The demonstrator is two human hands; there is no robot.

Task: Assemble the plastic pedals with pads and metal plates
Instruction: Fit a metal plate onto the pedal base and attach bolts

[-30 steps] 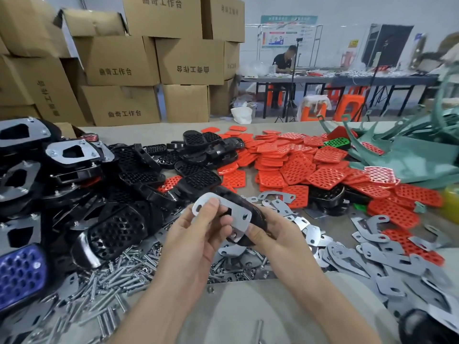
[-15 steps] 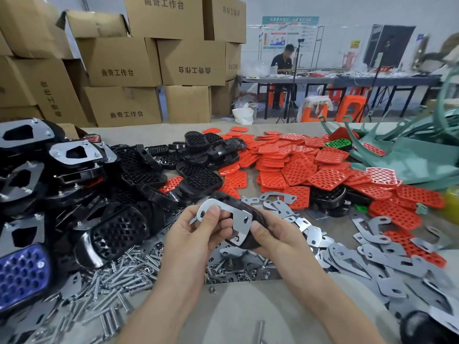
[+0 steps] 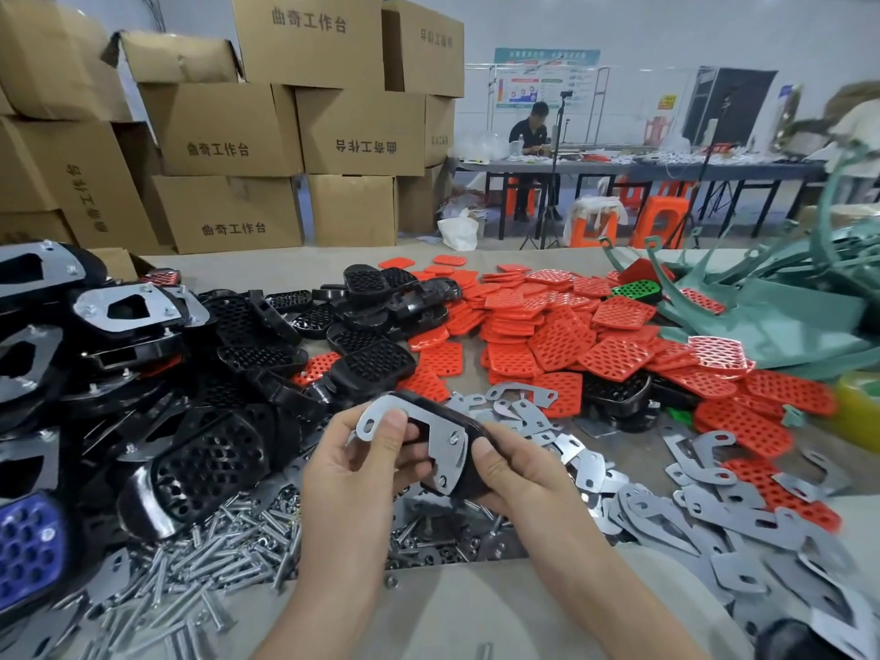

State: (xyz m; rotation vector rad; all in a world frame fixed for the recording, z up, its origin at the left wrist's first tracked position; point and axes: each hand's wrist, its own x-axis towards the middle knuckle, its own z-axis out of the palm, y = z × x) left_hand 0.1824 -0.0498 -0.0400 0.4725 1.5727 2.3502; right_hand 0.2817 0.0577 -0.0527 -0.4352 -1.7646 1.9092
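The pedal was held low in the middle of the frame, lifted clear of the desk above a heap of bolts. The plate was laid on its upturned face. The plate was pinched against the pedal by the left hand, with the thumb pressed on the plate's left lobe beside a hole. The pedal's right end was gripped by the right hand, with the thumb set at the plate's right edge.

Against 1 second earlier, the pair had been drawn a little lower in the frame, and the plate appeared to have been settled flatter over the pedal. Both grips had been kept. From this it was judged that the plate was being lined up with the pedal's holes and that fastening had not yet been begun. Something small was seen at 1 hole near the right thumb, but whether it was a bolt end could not be told. Whether a pad was already fitted beneath could not be seen.

Red pads were heaped at centre right, spare plates at lower right, and finished pedals at the left.
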